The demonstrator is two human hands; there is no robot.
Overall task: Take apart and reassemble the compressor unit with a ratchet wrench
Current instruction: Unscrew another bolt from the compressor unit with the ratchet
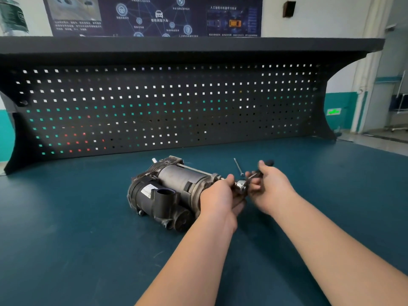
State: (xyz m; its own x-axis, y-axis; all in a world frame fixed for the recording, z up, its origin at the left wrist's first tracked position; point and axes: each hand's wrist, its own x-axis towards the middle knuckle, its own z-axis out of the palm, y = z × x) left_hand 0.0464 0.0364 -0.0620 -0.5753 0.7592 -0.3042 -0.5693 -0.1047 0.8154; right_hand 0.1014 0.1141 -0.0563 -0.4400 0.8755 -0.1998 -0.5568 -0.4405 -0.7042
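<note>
- Just one view here, head-worn, so no second angle to compare against.
- Looks forward and down over a dark teal bench [77,239], from the near edge.
- Faces straight at the black pegboard [167,107] along the far side, poster [154,15] on the wall above.
- Sits close: both forearms run up from the bottom edge, wide-angle bending at the sides.

I'm at a workshop bench: dark pegboard [167,107] rising behind my green tabletop [77,228], a shelf [187,44] over the pegboard, automotive tech poster [154,15] above that.
</note>
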